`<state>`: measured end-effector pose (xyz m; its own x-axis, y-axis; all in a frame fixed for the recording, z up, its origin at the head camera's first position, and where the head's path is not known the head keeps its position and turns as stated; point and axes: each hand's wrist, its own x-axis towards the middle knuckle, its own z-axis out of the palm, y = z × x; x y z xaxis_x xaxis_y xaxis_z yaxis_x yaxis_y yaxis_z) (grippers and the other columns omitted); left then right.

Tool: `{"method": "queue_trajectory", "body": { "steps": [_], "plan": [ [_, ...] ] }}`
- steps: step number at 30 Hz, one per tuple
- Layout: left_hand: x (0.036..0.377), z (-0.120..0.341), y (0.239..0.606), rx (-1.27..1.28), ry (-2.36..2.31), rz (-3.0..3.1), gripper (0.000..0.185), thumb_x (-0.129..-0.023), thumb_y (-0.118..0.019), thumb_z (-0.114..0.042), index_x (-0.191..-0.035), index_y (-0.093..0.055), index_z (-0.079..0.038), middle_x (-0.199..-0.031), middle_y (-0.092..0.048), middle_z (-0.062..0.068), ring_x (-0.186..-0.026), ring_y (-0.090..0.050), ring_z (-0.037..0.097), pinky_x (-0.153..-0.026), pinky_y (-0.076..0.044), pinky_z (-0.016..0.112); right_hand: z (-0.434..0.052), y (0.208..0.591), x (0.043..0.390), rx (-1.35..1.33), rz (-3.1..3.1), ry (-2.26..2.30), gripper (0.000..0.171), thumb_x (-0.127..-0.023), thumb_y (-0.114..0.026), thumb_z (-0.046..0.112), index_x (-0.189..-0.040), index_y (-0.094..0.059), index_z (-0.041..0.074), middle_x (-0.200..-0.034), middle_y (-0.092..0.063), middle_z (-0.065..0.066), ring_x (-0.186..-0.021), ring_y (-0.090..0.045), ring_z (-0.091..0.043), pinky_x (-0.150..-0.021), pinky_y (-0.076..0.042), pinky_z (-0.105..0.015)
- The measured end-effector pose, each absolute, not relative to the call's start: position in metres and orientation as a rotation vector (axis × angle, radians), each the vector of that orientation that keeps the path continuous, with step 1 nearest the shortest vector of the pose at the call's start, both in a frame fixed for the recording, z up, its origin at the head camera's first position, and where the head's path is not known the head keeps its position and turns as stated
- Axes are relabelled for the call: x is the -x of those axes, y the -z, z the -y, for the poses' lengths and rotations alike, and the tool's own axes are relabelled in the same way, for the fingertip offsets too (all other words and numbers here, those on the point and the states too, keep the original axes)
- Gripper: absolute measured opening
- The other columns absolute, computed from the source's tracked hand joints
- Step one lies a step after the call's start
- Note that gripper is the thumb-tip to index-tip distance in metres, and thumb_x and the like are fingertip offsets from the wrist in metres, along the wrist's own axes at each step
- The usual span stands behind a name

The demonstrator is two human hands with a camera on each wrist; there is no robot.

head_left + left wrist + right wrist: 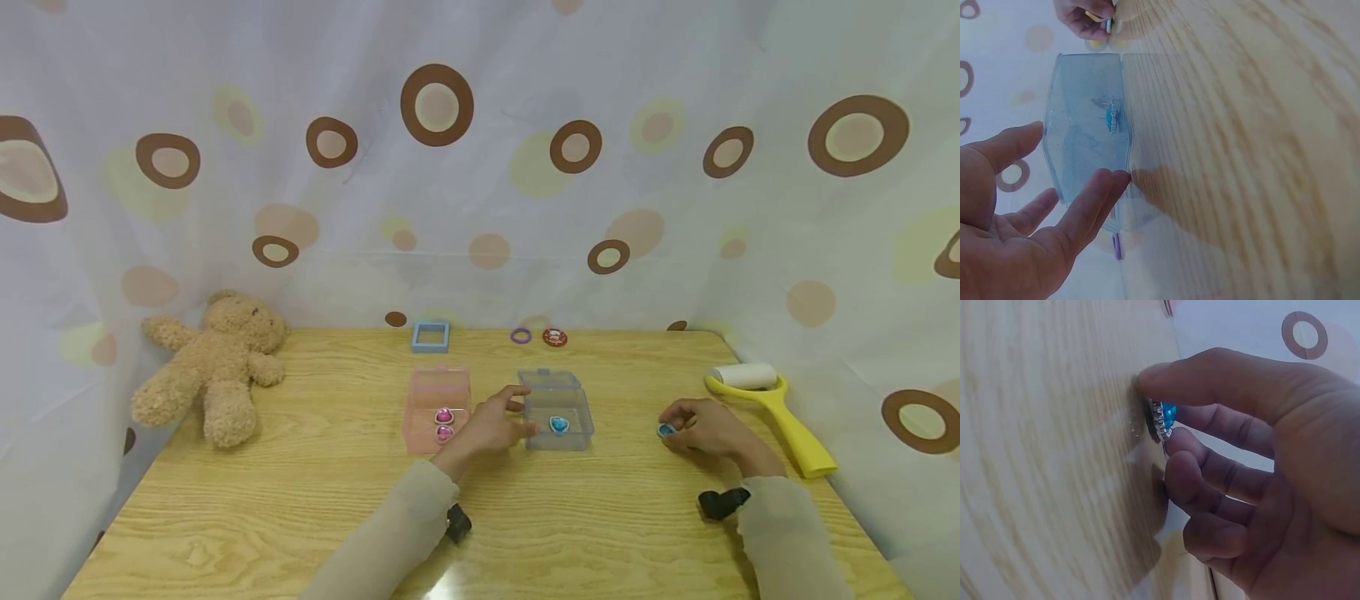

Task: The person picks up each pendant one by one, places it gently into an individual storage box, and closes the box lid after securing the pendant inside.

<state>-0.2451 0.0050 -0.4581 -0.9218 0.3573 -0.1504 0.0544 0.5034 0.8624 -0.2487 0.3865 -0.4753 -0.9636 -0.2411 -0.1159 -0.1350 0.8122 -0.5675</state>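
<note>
Our right hand (701, 427) pinches a blue faceted gem (1164, 419) off the wooden table (300, 517); our left hand (491, 427), fingers straight, steadies the clear blue plastic box (558, 412).

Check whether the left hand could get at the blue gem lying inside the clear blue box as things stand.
Probably yes. The left hand rests with straight fingers against the clear blue box, which stands open, and nothing covers the blue gem inside it.

Wooden table (300, 517); white curtain (480, 208), brown and yellow rings, behind.
</note>
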Motion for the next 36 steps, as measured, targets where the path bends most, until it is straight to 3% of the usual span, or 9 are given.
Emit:
{"method": "queue_trajectory", "body": {
  "steps": [14, 22, 30, 36],
  "plan": [
    [0.246, -0.005, 0.459, -0.348, -1.379, -2.449, 0.064, -0.092, -0.073, -0.028, -0.149, -0.045, -0.02, -0.14, -0.059, 0.015, -0.13, -0.055, 0.038, -0.105, -0.047, 0.052, -0.376, 0.46, 0.25, 0.345, -2.775, 1.0, 0.029, -0.095, -0.068, 0.032, -0.115, -0.066, 0.01, -0.108, -0.064, -0.01, -0.088, -0.061, -0.018, -0.072, -0.054, -0.029],
    [0.246, -0.004, 0.458, -0.351, -1.383, -2.443, 0.064, -0.093, -0.072, -0.027, -0.149, -0.044, -0.02, -0.14, -0.059, 0.016, -0.13, -0.055, 0.038, -0.106, -0.047, 0.052, -0.355, 0.448, 0.255, 0.439, -2.798, 0.987, 0.028, -0.094, -0.07, 0.029, -0.117, -0.067, 0.012, -0.109, -0.067, -0.006, -0.094, -0.06, -0.016, -0.08, -0.051, -0.029],
    [0.245, -0.003, 0.458, -0.367, -1.377, -2.447, 0.064, -0.093, -0.072, -0.027, -0.15, -0.043, -0.019, -0.139, -0.06, 0.016, -0.129, -0.056, 0.038, -0.105, -0.047, 0.052, -0.332, 0.44, 0.264, 0.487, -2.731, 1.071, 0.032, -0.093, -0.072, 0.023, -0.12, -0.066, 0.007, -0.111, -0.066, -0.011, -0.081, -0.064, -0.024, -0.07, -0.051, -0.028],
    [0.245, -0.003, 0.458, -0.367, -1.371, -2.447, 0.063, -0.094, -0.071, -0.026, -0.15, -0.043, -0.02, -0.139, -0.06, 0.015, -0.13, -0.055, 0.038, -0.106, -0.046, 0.053, -0.314, 0.44, 0.27, 0.536, -2.728, 1.094, 0.032, -0.092, -0.073, 0.022, -0.119, -0.066, 0.007, -0.11, -0.066, -0.011, -0.076, -0.062, -0.022, -0.065, -0.05, -0.028]
  ]
}}
